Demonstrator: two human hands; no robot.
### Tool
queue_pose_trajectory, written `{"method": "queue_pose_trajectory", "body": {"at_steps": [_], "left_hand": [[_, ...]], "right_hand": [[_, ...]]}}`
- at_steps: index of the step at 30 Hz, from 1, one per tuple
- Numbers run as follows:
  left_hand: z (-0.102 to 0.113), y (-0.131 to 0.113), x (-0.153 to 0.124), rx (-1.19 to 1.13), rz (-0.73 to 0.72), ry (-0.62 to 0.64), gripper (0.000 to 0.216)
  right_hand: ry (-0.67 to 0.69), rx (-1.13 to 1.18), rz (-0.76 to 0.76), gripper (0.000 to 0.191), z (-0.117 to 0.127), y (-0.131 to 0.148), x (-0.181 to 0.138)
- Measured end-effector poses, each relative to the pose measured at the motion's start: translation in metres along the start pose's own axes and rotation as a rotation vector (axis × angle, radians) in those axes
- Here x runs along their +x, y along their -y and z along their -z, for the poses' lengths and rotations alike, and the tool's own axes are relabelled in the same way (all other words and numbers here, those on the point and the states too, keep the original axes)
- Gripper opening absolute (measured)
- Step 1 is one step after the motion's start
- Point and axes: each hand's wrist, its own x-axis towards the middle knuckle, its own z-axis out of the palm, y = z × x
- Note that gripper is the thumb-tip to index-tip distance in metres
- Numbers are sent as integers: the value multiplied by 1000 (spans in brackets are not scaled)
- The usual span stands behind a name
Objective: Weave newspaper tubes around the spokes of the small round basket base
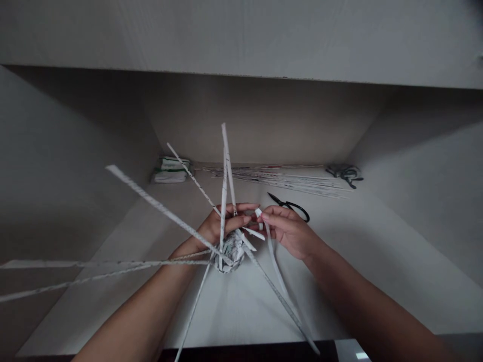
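My left hand (221, 226) is closed around a small woven piece of rolled newspaper tubes (231, 251), held above a white shelf surface (339, 261). Long paper tubes (158, 207) stick out of it in all directions, up, left and down. My right hand (289, 231) pinches the end of one flattened paper tube (272, 254) next to the woven core, and that tube hangs down to the lower right. The two hands almost touch at the fingertips.
Black-handled scissors (292, 205) lie just behind my right hand. A bundle of spare paper tubes (279, 178) lies along the back wall. A white and green packet (169, 170) sits at the back left, a dark tangled object (345, 172) at the back right.
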Motion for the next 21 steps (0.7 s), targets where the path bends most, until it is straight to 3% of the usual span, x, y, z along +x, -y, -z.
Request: {"method": "queue_pose_trajectory", "body": {"at_steps": [6,15,17,21], "left_hand": [[0,-1,1,-112,49,-40,41],[1,-3,4,-90,-25,-100,34],[2,-1,6,-118,-38,-107,35],[6,4,10,-134,-30,-148,38]], "right_hand": [[0,-141,83,16,0,-2,-1],[54,-708,497,10,3,-4,0],[53,-777,501,10,5,-8,1],[38,-816,338,10,7,-15,2]]}}
